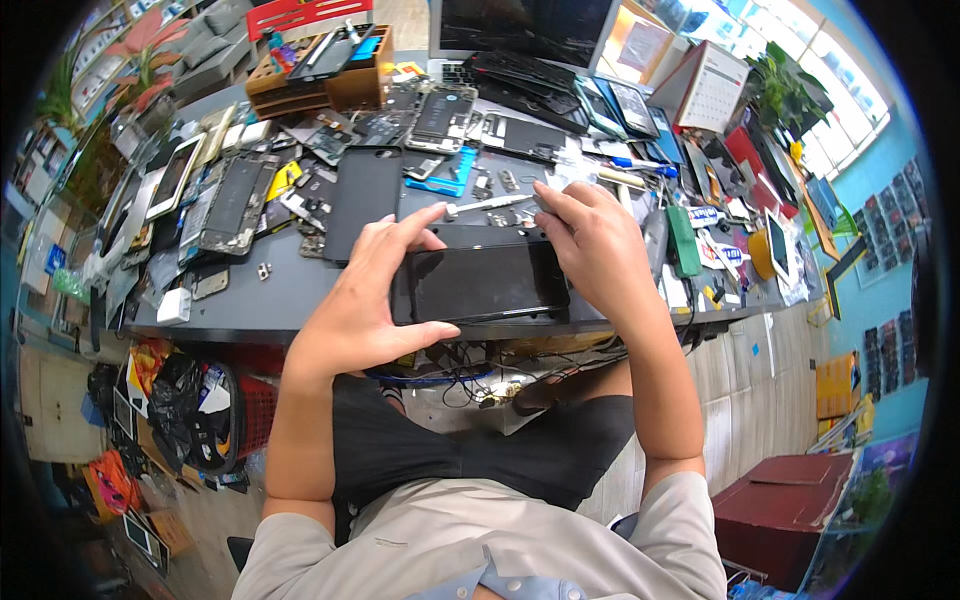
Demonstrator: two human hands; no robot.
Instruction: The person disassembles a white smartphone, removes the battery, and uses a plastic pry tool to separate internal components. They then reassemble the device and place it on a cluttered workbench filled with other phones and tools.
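Observation:
A black smartphone [485, 283] lies flat at the table's near edge, its dark glossy screen facing up. My left hand [362, 295] wraps round its left end, thumb along the near edge and fingers at the far edge. Over the phone's far right corner, my right hand [592, 235] is closed in a pinch. Something small and greyish shows at those fingertips, too small to make out. Just beyond the phone lies a slim silver pen-like tool [492, 204]. A flat black panel [362, 195] rests beside my left fingers.
Opened phones [238, 203] and loose parts crowd the table's left and back. A blue plastic holder [446, 174], a wooden organiser [325, 85], a laptop [520, 35] and a desk calendar [712, 85] stand farther off. A green block [683, 241] lies right of my right hand. Cables [470, 375] hang underneath.

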